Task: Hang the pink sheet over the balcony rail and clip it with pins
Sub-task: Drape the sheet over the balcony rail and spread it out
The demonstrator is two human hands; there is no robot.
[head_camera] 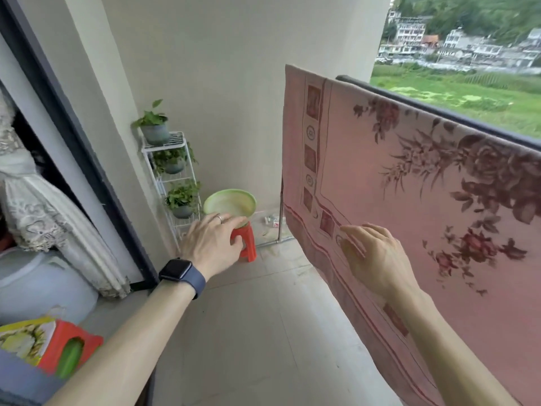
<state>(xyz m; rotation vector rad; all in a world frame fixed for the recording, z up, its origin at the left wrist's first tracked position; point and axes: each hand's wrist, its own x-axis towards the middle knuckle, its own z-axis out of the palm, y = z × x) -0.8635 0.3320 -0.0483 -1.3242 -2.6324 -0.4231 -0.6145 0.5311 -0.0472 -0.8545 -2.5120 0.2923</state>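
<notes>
Head view, looking down along a pale tiled balcony floor. Draped over the dark metal balcony rail on the right: a pink cotton sheet with dark red flower print and a patterned border, hanging down the inner side nearly to the floor, its left edge close to the end wall. No pins visible on the sheet or rail.

Right hand laid against the lower border of the sheet, back of the hand toward the camera, fingers extended and slightly spread, flat on the fabric, gripping nothing.

Left hand stretched forward, a ring on one finger, a dark blue smartwatch with a black face on the wrist. Fingers loosely together and curved, lined up with the near rim of a round light green plastic basin; touching it or merely in front of it, cannot tell. Basin resting on a small red plastic stool near the corner.

Beside the stool, against the wall: a white wire three-tier plant rack with grey pots of green leafy plants. Far left: a dark door frame and white lace curtain. Bottom left: a second red plastic stool. Beyond the rail: green field and distant buildings.
</notes>
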